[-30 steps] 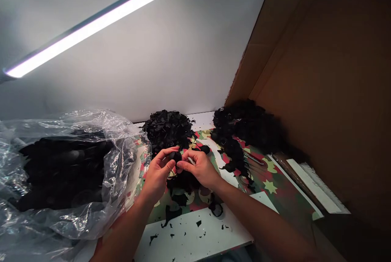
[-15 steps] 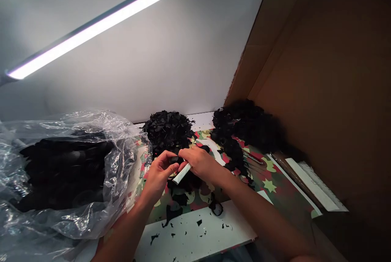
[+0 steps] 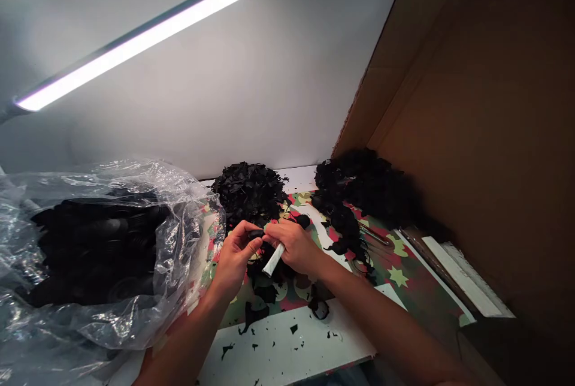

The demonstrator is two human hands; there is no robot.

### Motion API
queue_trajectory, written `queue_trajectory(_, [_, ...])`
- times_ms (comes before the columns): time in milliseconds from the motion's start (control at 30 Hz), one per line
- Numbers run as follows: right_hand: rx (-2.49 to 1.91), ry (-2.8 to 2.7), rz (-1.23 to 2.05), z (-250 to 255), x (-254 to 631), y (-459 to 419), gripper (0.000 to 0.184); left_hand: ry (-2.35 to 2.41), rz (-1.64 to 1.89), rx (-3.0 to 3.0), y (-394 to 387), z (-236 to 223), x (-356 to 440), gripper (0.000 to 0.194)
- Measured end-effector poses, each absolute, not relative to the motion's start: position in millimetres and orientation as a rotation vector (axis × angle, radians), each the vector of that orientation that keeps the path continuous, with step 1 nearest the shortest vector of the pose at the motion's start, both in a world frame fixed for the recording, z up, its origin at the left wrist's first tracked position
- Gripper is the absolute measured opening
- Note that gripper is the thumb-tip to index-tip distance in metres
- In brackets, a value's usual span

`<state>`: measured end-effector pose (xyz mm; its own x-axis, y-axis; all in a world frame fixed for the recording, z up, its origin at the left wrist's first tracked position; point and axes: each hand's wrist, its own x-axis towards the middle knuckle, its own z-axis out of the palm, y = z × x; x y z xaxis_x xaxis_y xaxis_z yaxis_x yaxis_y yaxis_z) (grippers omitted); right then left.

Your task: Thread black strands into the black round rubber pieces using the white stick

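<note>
Between the thumb and fingers of my left hand (image 3: 232, 259) is a small black rubber-like piece (image 3: 256, 234). My right hand (image 3: 294, 247) is closed around a flat white-wrapped handle (image 3: 273, 261), whose end sticks out below the palm toward me. The working end of this tool is hidden by the fingers. My right fingertips meet the black piece, and the two hands nearly touch. Beneath them lie black scraps (image 3: 264, 291) on a patterned sheet (image 3: 398, 276). A rounded black piece (image 3: 302, 220) rests just beyond my right hand.
At left, an open clear plastic bag (image 3: 186, 200) holds many black pieces (image 3: 101, 248). Heaps of black shreds (image 3: 249, 188) and stringy black trimmings (image 3: 368, 185) stand at the back. Metal tweezers (image 3: 374, 234) lie at right. A lit tube lamp (image 3: 135, 41) hangs above; cardboard (image 3: 471, 134) walls the right.
The white handle has turned steeper and shifted slightly right with my right hand. My left hand keeps its pinch. The whole view has shifted slightly.
</note>
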<state>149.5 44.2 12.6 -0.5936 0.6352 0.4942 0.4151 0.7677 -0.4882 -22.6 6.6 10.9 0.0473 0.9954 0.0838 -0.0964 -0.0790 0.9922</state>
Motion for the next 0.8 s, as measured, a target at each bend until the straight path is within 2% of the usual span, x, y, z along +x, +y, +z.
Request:
queue_trajectory(167, [-0.736, -2.293, 0.357, 6, 150, 47, 0.034, 1.006, 1.126, 1.239, 10, 20, -29, 0.029])
queue_trajectory(233, [-0.697, -2.346, 0.311, 4, 149, 46, 0.032, 1.008, 1.105, 1.200, 12, 20, -30, 0.027])
queue_trajectory(333, [-0.659, -2.402, 0.176, 1, 142, 41, 0.030, 1.041, 1.261, 0.991, 12, 14, -26, 0.022])
queue_trajectory(533, [-0.568, -2.407, -0.117, -1, 130, 31, 0.036, 1.011, 1.382, 0.675, -4, 3, -1, 0.042])
queue_trajectory(633, [-0.552, -2.413, -0.125, -4, 126, 23, 0.037, 0.973, 1.419, 0.509, -3, 2, 2, 0.045])
queue_trajectory(800, [-0.245, -2.475, -0.021, -9, 119, 9, 0.040, 0.976, 1.644, 0.374, 17, 7, -18, 0.041])
